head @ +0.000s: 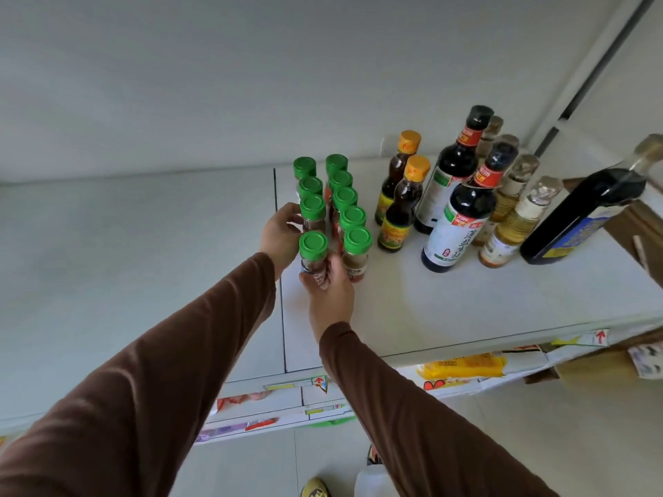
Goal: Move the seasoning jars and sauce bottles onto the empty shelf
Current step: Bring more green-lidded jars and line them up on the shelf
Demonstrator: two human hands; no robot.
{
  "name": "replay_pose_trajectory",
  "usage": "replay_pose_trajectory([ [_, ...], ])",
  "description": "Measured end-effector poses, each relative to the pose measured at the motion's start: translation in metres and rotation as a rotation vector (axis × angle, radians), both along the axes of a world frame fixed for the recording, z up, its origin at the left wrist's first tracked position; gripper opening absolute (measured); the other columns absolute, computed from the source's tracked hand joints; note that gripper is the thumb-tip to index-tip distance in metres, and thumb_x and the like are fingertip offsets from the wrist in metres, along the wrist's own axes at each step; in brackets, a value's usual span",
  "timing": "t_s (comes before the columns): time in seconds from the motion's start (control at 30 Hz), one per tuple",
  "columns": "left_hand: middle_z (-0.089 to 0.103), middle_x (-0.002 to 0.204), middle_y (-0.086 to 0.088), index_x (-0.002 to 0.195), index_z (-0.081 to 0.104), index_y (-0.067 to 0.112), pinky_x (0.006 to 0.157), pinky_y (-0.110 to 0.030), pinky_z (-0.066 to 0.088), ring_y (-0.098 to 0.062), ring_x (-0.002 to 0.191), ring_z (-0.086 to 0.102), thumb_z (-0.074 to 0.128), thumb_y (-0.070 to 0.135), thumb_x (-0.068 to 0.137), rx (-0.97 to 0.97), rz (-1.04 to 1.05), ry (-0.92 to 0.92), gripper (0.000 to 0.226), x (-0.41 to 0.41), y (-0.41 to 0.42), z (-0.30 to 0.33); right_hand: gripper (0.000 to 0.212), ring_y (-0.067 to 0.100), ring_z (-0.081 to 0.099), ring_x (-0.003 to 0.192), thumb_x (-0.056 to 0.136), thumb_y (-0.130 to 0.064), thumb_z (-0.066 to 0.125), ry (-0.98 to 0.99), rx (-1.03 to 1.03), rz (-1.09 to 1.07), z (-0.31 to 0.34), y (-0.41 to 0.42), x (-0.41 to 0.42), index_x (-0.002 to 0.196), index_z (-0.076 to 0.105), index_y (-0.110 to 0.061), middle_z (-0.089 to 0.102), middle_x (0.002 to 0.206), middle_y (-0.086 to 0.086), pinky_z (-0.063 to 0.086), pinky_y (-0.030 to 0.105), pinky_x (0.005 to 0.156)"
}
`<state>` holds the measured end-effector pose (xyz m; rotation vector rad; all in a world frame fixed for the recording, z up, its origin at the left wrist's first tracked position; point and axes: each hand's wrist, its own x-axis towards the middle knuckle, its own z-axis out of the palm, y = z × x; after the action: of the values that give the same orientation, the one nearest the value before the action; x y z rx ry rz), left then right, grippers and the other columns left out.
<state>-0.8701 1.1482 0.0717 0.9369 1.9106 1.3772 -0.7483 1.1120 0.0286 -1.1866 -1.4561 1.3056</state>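
Several green-capped seasoning jars stand in two rows on the white shelf (448, 310). My right hand (332, 294) grips the nearest jar (313, 252) of the left row from below and in front. Behind that jar, my left hand (281, 233) rests its fingers against the left side of the third jar (313, 213) in that row. To the right stand two yellow-capped sauce bottles (400, 213), two dark soy sauce bottles (457, 224), several pale clear-capped bottles (513, 227) and a large dark bottle (581, 220).
The shelf panel to the left (143, 263) is bare, with a seam beside the jars. Cardboard (635, 224) sits at the far right. Below the shelf edge lie boxes and a yellow packet (462, 365). A white container (373, 482) stands on the floor.
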Motion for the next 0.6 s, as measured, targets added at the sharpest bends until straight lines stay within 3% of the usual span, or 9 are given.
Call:
replay_pose_trajectory([
  [0.07,0.061,0.1,-0.005,0.101,0.064,0.017,0.063,-0.03,0.05,-0.018,0.074,0.055,0.059,-0.011,0.083,-0.004,-0.007,-0.002,0.034,-0.004,0.0,-0.002,0.047,0.013,0.065,0.109,0.076,-0.009,0.073,-0.007,0.001,-0.024,0.0,0.003,-0.005,0.117,0.058,-0.026,0.07,0.115,-0.007,0.051,0.041,0.1],
  [0.17,0.056,0.105,-0.008,0.11,0.064,0.015,0.065,-0.024,0.055,-0.015,0.076,0.059,0.063,-0.012,0.084,0.024,-0.014,-0.129,0.038,-0.01,-0.009,-0.005,0.045,0.019,0.065,0.106,0.077,-0.008,0.074,-0.039,0.027,-0.06,-0.001,0.008,-0.01,0.119,0.059,-0.019,0.071,0.114,0.0,0.052,0.04,0.096],
  [0.3,0.055,0.111,-0.01,0.118,0.062,0.012,0.083,-0.031,0.059,-0.023,0.096,0.062,0.057,-0.008,0.092,0.045,-0.022,-0.291,0.032,-0.013,-0.034,-0.008,0.049,0.023,0.066,0.107,0.077,-0.009,0.072,-0.043,0.035,-0.038,-0.003,0.012,-0.011,0.123,0.058,-0.015,0.07,0.116,0.004,0.053,0.043,0.094],
  [0.47,0.059,0.119,-0.01,0.128,0.059,0.009,0.096,-0.038,0.055,-0.023,0.105,0.061,0.049,-0.009,0.096,-0.003,-0.084,-0.381,0.038,0.001,-0.068,-0.012,0.066,0.016,0.055,0.13,0.077,-0.02,0.066,-0.026,-0.054,0.026,-0.019,0.003,0.001,0.139,0.046,-0.033,0.058,0.141,-0.001,0.044,0.044,0.11],
  [0.6,0.058,0.133,-0.012,0.139,0.053,0.007,0.091,-0.028,0.055,-0.025,0.116,0.061,0.045,-0.012,0.095,-0.039,-0.12,-0.374,0.048,0.019,-0.082,-0.021,0.063,0.02,0.051,0.134,0.089,-0.001,0.059,-0.062,-0.072,0.051,-0.017,-0.007,0.02,0.148,0.043,-0.017,0.052,0.146,0.007,0.041,0.039,0.113],
])
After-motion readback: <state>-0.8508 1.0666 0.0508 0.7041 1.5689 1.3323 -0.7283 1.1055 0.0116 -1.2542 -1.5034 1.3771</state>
